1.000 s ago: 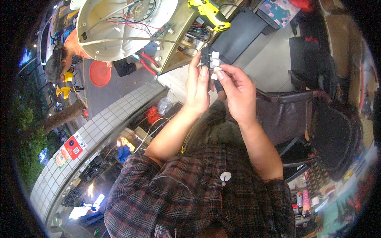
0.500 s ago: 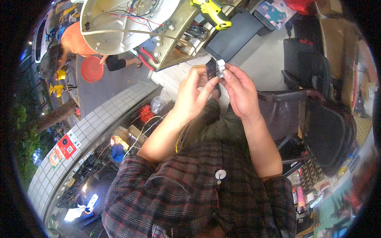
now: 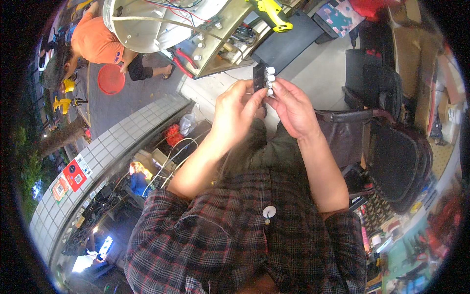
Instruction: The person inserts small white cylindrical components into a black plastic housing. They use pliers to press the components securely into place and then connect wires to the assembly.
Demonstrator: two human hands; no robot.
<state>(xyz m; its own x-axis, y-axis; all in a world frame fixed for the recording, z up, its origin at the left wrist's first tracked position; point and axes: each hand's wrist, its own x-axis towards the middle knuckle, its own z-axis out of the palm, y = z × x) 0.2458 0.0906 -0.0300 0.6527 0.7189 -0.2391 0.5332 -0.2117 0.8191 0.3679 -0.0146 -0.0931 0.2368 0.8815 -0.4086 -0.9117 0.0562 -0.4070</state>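
Both of my hands are raised in front of me and meet on a small dark part with white knobs (image 3: 263,78). My left hand (image 3: 236,113) pinches its dark left side with fingertips. My right hand (image 3: 292,107) grips it from the right, thumb and fingers beside the white knobs. My forearms come up from a plaid shirt (image 3: 235,235) at the bottom of the view.
A round white appliance shell with wires (image 3: 156,19) lies on a wooden bench, with a yellow power tool (image 3: 268,12) and a dark panel (image 3: 289,41) close by. A person in an orange shirt (image 3: 95,41) crouches by a red basin (image 3: 111,79). A black chair (image 3: 387,147) stands right.
My hands with the small part have stayed together and shifted slightly right in the view. The person in orange has come further into view at upper left.
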